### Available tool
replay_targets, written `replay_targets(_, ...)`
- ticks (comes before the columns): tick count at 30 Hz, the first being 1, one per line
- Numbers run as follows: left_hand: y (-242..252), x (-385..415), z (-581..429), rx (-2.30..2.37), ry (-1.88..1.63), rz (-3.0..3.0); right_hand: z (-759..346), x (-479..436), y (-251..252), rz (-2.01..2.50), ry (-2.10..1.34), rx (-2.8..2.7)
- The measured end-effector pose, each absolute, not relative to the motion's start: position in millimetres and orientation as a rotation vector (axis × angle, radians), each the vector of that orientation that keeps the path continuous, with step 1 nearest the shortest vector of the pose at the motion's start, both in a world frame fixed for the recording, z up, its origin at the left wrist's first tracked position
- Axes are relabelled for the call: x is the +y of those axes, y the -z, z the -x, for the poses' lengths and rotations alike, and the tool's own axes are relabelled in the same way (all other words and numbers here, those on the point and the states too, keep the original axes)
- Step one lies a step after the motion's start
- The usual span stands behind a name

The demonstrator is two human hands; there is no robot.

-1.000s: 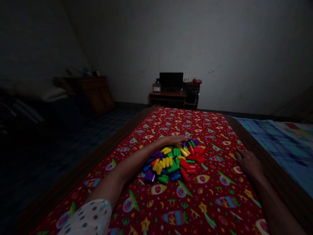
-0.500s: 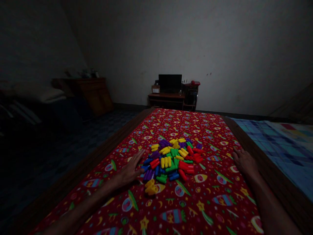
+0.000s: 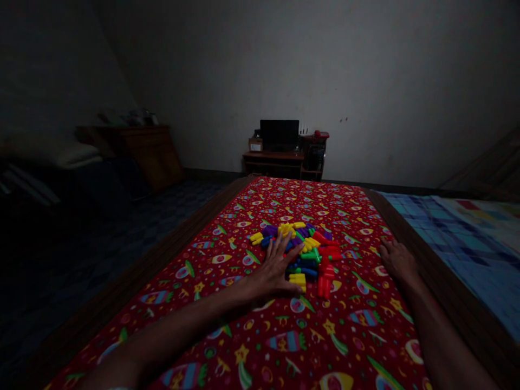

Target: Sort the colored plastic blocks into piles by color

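Note:
A heap of small plastic blocks (image 3: pixel 311 250) in yellow, green, red, blue and purple lies on a red patterned cloth (image 3: pixel 284 336) covering a table. My left hand (image 3: pixel 276 268) lies flat on the near left part of the heap, fingers spread and open, covering some blocks. My right hand (image 3: pixel 397 259) rests palm down on the cloth to the right of the heap, close to the table's right edge, apart from the blocks and holding nothing.
The table's wooden edge (image 3: pixel 450 281) runs along the right, with a blue checked mat (image 3: pixel 467 238) beyond it. Far back against the wall stand a low desk with a dark monitor (image 3: pixel 279 134) and a wooden cabinet (image 3: pixel 138 149). The room is dim.
My left hand slid from the left side of the heap onto it, pushing blocks together toward the right. The loose yellow block near the front now lies against the heap. My right hand barely moved.

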State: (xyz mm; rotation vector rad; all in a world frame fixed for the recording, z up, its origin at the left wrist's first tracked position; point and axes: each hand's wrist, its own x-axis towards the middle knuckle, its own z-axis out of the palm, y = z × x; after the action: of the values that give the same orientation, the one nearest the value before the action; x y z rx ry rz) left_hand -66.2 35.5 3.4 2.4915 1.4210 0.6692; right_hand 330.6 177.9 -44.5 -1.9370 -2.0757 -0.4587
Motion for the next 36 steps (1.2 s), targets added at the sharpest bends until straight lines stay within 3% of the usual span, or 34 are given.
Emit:
replay_targets(4, -13.5, 60.2, 91.7, 1.538, -0.900, -2.459, -329.8, 177.4, 42.4, 1.951, 0.429, -2.085)
replay_targets(8, -1.5, 82.2, 143.6, 1.912, -1.135, -2.001, -328.9, 176.7, 40.5, 1.972, 0.432, -2.103)
replay_targets(16, 19.1, 126.8, 104.7, 1.600, -0.969, -1.929, -327.5, 175.4, 41.4, 1.927, 0.463, -2.073)
replay_targets(26, -11.6, 187.4, 60.7, 1.389, -0.911, -1.953, -326.8, 176.2, 38.4, 1.946, 0.473, -2.109)
replay_targets(36, -33.1, 233.1, 25.4, 1.278, -0.480, -2.229, -322.3, 173.0, 35.4, 1.967, 0.476, -2.076)
